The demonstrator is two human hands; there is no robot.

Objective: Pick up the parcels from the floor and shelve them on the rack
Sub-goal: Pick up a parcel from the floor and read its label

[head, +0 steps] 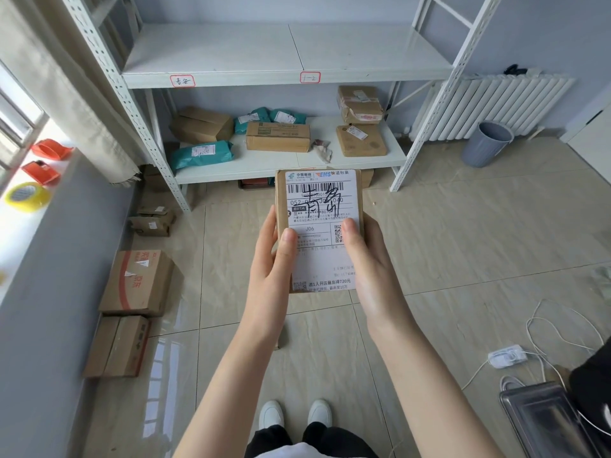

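A small brown parcel (319,206) with a white shipping label is held up in front of me, label facing me. My left hand (271,269) grips its left edge and my right hand (367,262) grips its right edge, thumbs on the label. Behind it stands the white metal rack (211,72). Its upper shelf is bare; its lower shelf (284,163) carries several brown boxes and teal mailer bags. More parcels lie on the floor at the left: a large box with red print (137,282), a box (117,347) nearer me, and a small box (152,221) by the rack leg.
A windowsill at the left holds tape rolls (28,196) and orange dispensers (41,171). A grey bin (487,143) stands by the radiator (496,107) at the right. White cables and a charger (507,357) lie on the tiles at lower right beside a metal tray (549,421).
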